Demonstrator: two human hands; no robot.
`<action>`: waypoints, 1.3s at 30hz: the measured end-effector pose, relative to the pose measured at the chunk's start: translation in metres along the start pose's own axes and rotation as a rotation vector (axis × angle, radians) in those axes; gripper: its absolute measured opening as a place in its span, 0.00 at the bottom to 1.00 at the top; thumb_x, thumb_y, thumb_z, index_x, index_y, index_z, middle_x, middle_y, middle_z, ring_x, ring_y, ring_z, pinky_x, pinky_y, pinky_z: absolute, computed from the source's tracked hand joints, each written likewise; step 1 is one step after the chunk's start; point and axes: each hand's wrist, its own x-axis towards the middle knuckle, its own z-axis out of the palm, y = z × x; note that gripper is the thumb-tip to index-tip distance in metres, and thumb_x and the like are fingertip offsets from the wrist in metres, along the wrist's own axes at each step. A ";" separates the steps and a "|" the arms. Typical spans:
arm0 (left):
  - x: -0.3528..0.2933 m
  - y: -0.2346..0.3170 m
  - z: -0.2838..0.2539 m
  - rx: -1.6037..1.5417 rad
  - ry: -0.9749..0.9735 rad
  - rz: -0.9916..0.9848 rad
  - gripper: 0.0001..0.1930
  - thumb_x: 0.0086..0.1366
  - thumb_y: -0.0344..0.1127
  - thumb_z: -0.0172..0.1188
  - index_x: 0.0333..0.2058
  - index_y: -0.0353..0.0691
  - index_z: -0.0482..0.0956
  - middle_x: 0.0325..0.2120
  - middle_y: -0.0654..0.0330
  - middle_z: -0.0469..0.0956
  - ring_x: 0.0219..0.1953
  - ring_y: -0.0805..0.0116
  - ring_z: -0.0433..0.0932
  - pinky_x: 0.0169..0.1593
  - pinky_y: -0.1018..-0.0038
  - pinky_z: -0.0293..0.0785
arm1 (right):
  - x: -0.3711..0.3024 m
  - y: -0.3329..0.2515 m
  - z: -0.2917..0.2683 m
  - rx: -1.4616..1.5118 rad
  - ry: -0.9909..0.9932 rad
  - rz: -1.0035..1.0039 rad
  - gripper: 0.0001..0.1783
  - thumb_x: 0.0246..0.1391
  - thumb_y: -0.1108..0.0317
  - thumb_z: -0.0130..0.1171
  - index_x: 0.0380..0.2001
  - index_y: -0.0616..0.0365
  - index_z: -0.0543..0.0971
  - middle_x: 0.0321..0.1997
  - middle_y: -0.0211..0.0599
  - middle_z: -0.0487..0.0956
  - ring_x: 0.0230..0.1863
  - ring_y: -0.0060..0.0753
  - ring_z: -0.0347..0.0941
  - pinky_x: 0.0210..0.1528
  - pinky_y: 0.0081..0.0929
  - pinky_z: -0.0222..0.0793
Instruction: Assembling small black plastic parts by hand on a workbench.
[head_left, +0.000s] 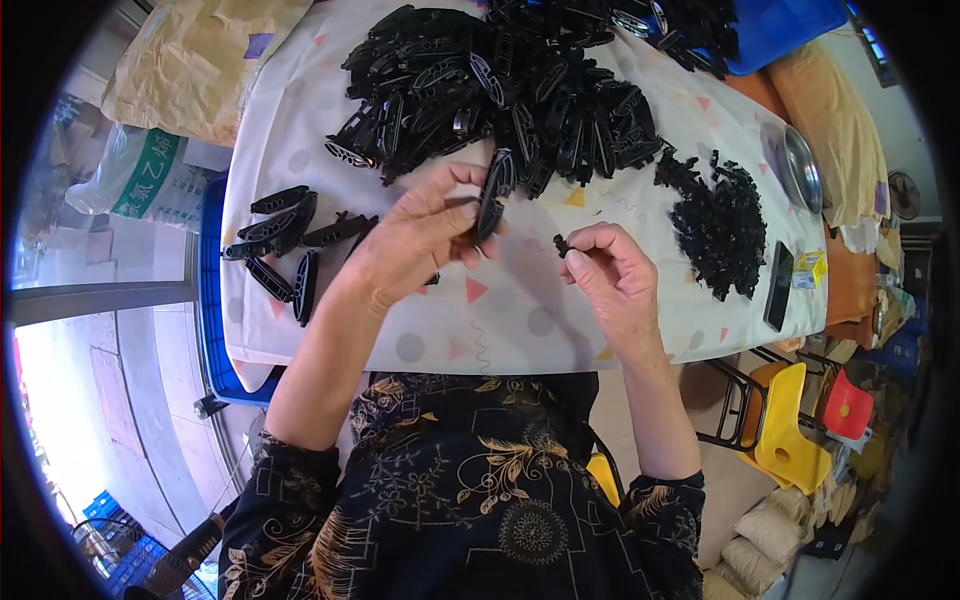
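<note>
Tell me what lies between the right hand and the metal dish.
In the head view, a pile of small black parts lies between the right hand and metal dish.

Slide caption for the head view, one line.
Left hand holds a long black part, right hand a small black piece, above patterned tablecloth.

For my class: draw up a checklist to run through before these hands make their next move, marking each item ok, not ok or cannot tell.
1. Left hand holds a long black part: ok.
2. Right hand pinches a small black piece: ok.
3. Piece clear of the long part: ok, a gap shows.
4. Heap of small pieces separate from the phone-like black slab: ok.
5. Long part free of defects: cannot tell, too little detail.
</note>
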 end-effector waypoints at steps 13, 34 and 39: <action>-0.003 -0.033 0.040 -0.171 -0.132 -0.208 0.19 0.70 0.40 0.47 0.53 0.32 0.66 0.41 0.52 0.76 0.43 0.60 0.78 0.49 0.66 0.75 | -0.006 -0.037 -0.014 -0.906 -0.214 -0.616 0.11 0.40 0.81 0.61 0.29 0.59 0.74 0.40 0.36 0.72 0.41 0.38 0.69 0.42 0.29 0.66; 0.007 -0.063 0.069 0.596 -0.294 -0.050 0.25 0.66 0.29 0.48 0.59 0.28 0.54 0.45 0.53 0.70 0.43 0.68 0.75 0.45 0.74 0.76 | -0.008 -0.021 -0.050 -0.906 -0.272 -0.612 0.11 0.36 0.76 0.64 0.28 0.55 0.76 0.42 0.34 0.72 0.48 0.38 0.68 0.51 0.33 0.60; 0.007 -0.069 0.082 0.510 -0.198 -0.100 0.27 0.66 0.25 0.43 0.62 0.33 0.46 0.45 0.49 0.70 0.42 0.63 0.77 0.41 0.71 0.77 | -0.012 0.000 -0.049 -0.475 -0.114 -0.402 0.20 0.43 0.76 0.63 0.43 0.55 0.75 0.44 0.34 0.72 0.47 0.31 0.67 0.48 0.26 0.63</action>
